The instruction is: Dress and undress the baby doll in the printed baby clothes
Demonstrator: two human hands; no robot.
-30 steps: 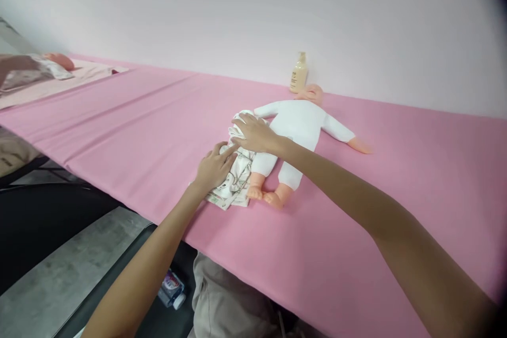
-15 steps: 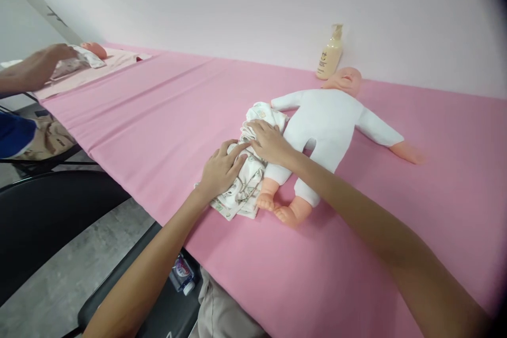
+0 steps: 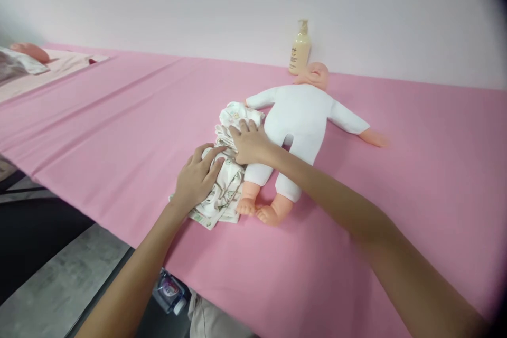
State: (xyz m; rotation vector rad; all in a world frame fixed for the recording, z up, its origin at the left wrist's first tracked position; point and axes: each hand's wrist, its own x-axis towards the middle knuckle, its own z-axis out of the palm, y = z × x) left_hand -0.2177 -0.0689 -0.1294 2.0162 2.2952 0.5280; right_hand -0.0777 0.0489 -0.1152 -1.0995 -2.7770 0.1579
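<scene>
A bundle of white printed baby clothes lies crumpled on the pink-covered table. On its left side rests my left hand, fingers stretched out over the cloth. My right hand lies across the bundle's right part, fingers spread, close against the doll's leg. The baby doll, with a white cloth body, is on its back beside the clothes, arms out and bare feet toward me. Part of its leg is hidden behind my right wrist.
A pale yellow pump bottle stands by the wall behind the doll's head. At the far left, another doll lies on a light cloth. Below the table edge, a bottle with a purple label lies on a dark chair.
The camera has turned left-to-right, so everything sits further left in view, and the other person's arm has gone out of sight. My right hand's fingers are spread wider on the clothes.
</scene>
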